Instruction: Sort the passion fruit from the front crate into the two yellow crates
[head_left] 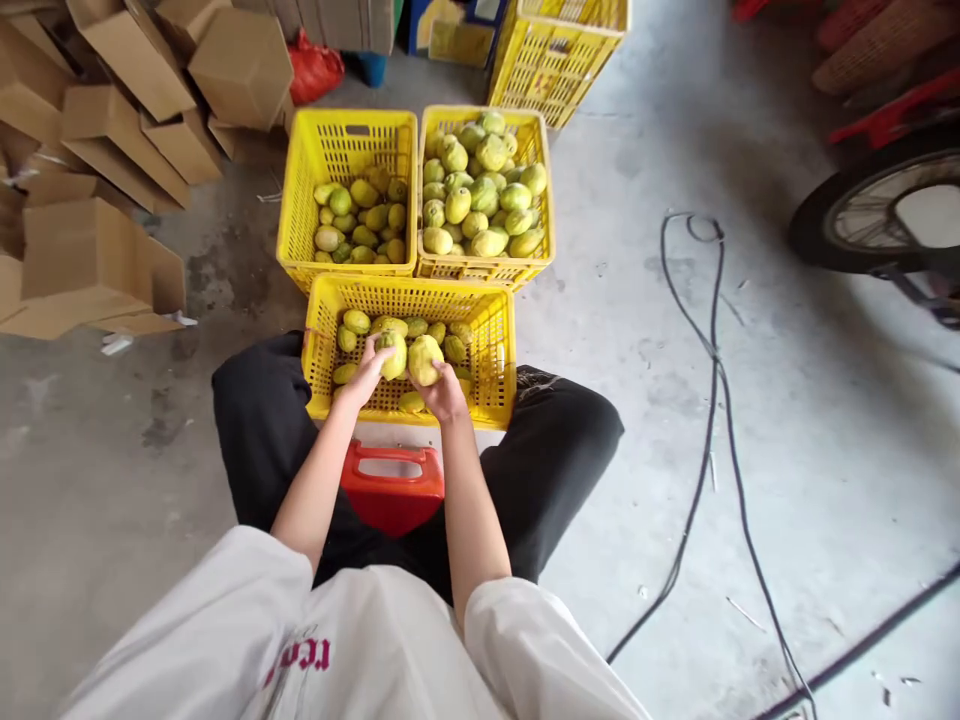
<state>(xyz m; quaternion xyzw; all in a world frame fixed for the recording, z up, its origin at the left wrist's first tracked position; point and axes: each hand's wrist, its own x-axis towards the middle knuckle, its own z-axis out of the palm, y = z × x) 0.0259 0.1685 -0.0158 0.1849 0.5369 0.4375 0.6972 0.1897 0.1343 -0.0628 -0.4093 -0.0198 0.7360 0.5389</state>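
Observation:
My left hand point(365, 372) is closed round a green-yellow papaya point(392, 355). Beside it, my right hand point(448, 394) grips a yellower papaya point(425, 360). Both fruits are held close together above the front yellow crate point(499, 375), which stands between my knees. Several more papayas point(356, 321) lie loosely on that crate's bottom, partly hidden by my hands.
Behind stand a yellow crate point(300, 190) part full of papayas and another crate point(550, 190) heaped with them. A red stool point(394, 498) is between my legs. Cardboard boxes point(90, 260) lie left; a black cable point(712, 430) and a wheel point(832, 225) are right.

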